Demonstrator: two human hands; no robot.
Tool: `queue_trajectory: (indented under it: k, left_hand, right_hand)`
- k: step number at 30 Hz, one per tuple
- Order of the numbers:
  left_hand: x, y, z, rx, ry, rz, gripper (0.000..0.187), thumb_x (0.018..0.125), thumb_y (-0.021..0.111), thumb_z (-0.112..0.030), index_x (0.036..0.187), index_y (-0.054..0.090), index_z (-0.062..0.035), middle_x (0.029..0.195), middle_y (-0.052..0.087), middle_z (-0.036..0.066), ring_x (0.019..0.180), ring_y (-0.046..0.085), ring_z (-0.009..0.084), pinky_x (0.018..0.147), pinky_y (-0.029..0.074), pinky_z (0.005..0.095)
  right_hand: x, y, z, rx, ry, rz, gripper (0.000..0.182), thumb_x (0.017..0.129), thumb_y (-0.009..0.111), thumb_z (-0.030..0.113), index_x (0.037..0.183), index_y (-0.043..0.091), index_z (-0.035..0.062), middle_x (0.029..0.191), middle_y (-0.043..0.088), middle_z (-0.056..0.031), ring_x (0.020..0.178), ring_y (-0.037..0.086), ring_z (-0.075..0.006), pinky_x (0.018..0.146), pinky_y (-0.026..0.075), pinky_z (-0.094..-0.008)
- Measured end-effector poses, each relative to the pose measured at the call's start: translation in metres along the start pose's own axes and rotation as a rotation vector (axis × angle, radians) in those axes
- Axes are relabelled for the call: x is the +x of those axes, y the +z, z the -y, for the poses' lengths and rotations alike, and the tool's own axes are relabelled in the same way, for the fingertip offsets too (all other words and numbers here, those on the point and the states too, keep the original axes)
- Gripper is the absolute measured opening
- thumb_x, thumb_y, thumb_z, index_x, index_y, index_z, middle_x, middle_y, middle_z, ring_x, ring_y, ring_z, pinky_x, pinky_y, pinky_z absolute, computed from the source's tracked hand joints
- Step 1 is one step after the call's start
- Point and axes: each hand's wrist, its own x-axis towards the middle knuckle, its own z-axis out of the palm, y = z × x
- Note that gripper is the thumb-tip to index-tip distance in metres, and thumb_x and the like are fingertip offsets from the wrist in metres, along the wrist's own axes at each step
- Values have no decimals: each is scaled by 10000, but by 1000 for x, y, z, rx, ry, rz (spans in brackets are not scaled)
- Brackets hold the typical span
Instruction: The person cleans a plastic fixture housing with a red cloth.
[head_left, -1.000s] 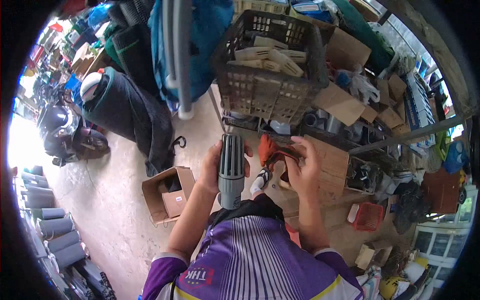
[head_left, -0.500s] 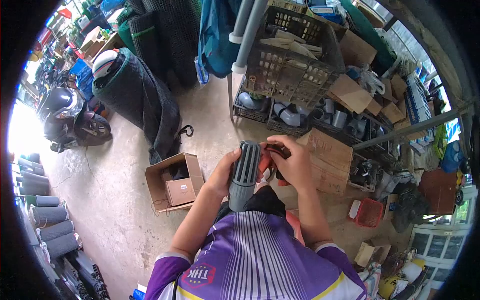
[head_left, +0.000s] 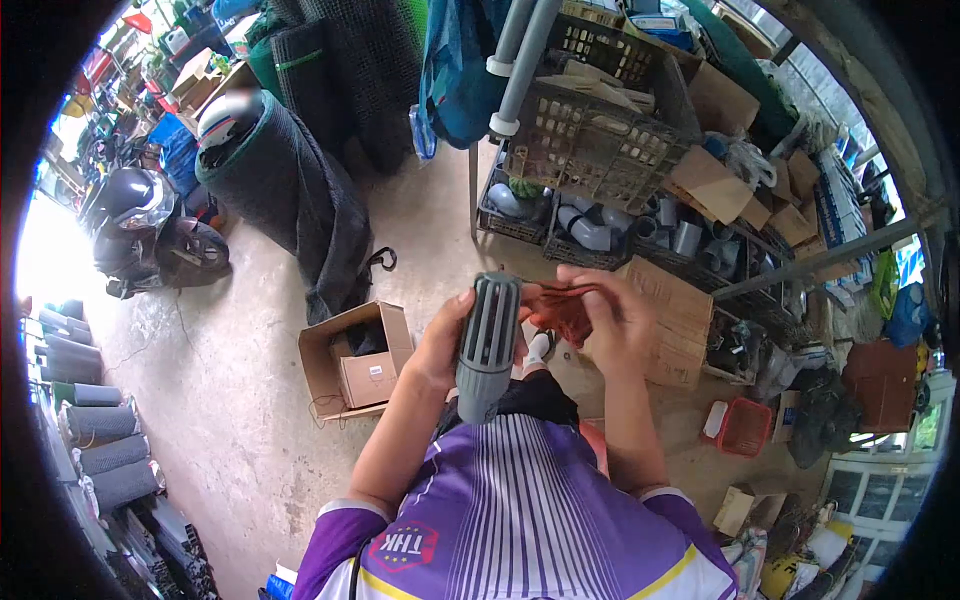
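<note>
Basically, left hand (head_left: 435, 345) is wrapped round the grey slotted fitting (head_left: 487, 345), midair above the floor (head_left: 230, 430); right hand (head_left: 622, 328), half-curled, pinches reddish cloth-like material (head_left: 570, 322) just beside it. Risks: loosened left grip drops fitting; loose folds could snag slots.

From my remote seat I count two hands, the left hand (head_left: 438, 345) and the right hand (head_left: 622, 325); one grey slotted fitting (head_left: 487, 345); one red cloth-like piece (head_left: 572, 324); two grey pipes (head_left: 525, 75); one motorbike (head_left: 165, 245); one red basket (head_left: 745, 428).
</note>
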Motion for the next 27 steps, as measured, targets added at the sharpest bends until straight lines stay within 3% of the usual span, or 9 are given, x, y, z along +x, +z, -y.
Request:
queue_trajectory:
  k: [1,4,5,9,14,20,25,27]
  left_hand:
    - [1,0,-2,22,17,-37,805,848,456,-581,1285,449,95,1024,590,154,700,637,230,594,532,312]
    - [0,-1,-3,70,62,-82,776,847,464,-574,1265,470,80,1027,581,137,723,637,217,637,539,312]
    - [1,2,-5,84,70,-87,771,847,465,-571,1265,470,77,1035,578,133,742,637,212,652,540,312]
    - [4,-1,-2,140,164,-106,682,878,476,-499,1256,478,68,1065,593,125,899,624,191,776,517,307]
    - [0,6,-3,199,245,-189,539,926,471,-366,1237,498,73,1053,613,125,902,615,161,807,497,280]
    - [-3,7,1,477,350,-329,562,916,501,-371,1259,461,73,1062,591,123,852,637,187,736,533,299]
    - [-4,9,5,447,428,-416,536,941,475,-366,1261,465,65,1023,595,108,834,631,176,719,527,283]
    - [-3,8,2,418,458,-422,532,946,482,-364,1262,466,63,1000,589,97,817,623,168,710,522,277]
  right_hand:
    - [0,-2,-1,39,-31,-5,100,882,602,28,976,612,-7,903,657,-94,814,638,-143,755,518,-264]
    - [-7,7,18,69,210,-5,96,865,620,18,956,598,0,903,660,-83,720,638,-123,669,522,-244]
    - [-11,18,27,128,249,-6,96,828,673,25,891,602,9,859,667,-67,666,627,-84,561,500,-219]
    - [-20,35,26,-73,172,143,132,770,740,42,799,617,3,671,654,-48,644,628,-47,488,450,-195]
    - [-22,45,36,-187,193,128,91,768,714,16,792,629,-5,632,637,-64,585,630,-88,504,457,-224]
    - [-26,47,28,-314,40,100,118,751,705,10,829,628,-33,721,644,-105,610,639,-157,549,482,-264]
    - [-22,52,34,-386,-174,154,144,764,683,1,899,650,-38,816,631,-138,633,637,-226,590,497,-286]
    - [-25,51,32,-318,-75,189,168,774,671,-8,938,654,-38,839,633,-137,621,633,-203,571,492,-272]
